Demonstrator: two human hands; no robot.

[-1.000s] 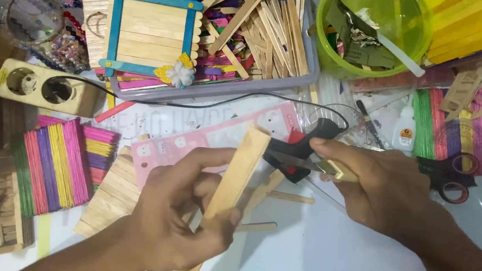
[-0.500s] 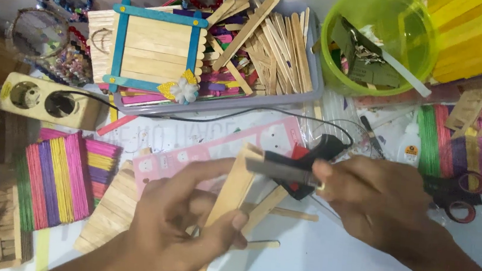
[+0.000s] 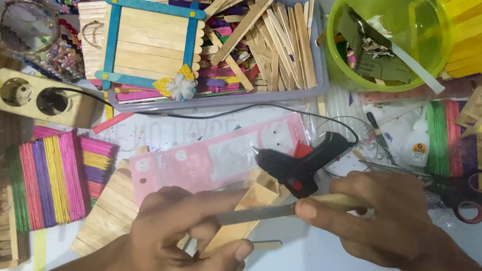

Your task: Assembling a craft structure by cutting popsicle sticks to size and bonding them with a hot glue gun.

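Observation:
My left hand grips a narrow piece made of plain wooden craft sticks, held slanted over the white table. My right hand is closed on the wooden handle of a knife. Its grey blade points left and lies across the stick piece, close to my left fingers. A black and red glue gun lies on the table just behind the two hands, with its cord running back to the left.
A grey tray holds loose sticks and a blue-framed stick panel. A green bowl sits back right. A power strip, coloured stick bundles, a pink card, a glue bottle and scissors are around.
My right hand has brought the knife down and left, so the blade now lies across the stick piece. My left hand has tilted the piece lower.

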